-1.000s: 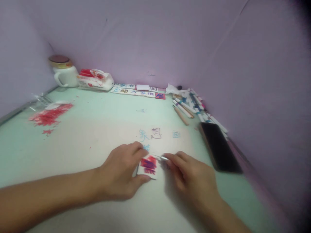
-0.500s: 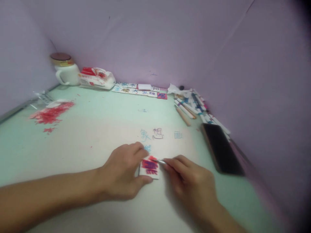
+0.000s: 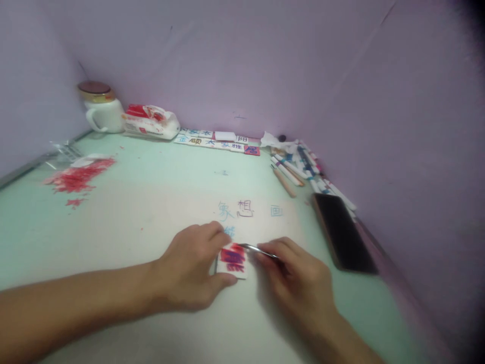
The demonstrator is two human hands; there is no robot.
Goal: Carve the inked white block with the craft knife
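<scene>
A small white square tile (image 3: pixel 232 270) with red colouring and a purple character lies flat on the table. My left hand (image 3: pixel 195 268) grips it from the left, fingers at its far edge and thumb at its near edge. From the right, my right hand (image 3: pixel 297 273) pinches a slim silver metal tool (image 3: pixel 257 249). The tool's narrow tip meets the red area near the tile's far right edge. Just beyond the tile, a blue character (image 3: pixel 229 232) is written on the table surface, partly hidden by my left fingers.
Red shavings (image 3: pixel 81 176) are heaped at the left. Along the back stand a lidded white mug (image 3: pixel 108 116), a wipes packet (image 3: pixel 151 124) and rows of lettered tiles (image 3: pixel 210 143). Markers (image 3: pixel 286 172) and a dark phone (image 3: pixel 344 232) lie on the right.
The right hand has shifted slightly left and up, and the tool now sits at a flatter angle with more of its shaft showing. The left hand keeps the tile in nearly the same place.
</scene>
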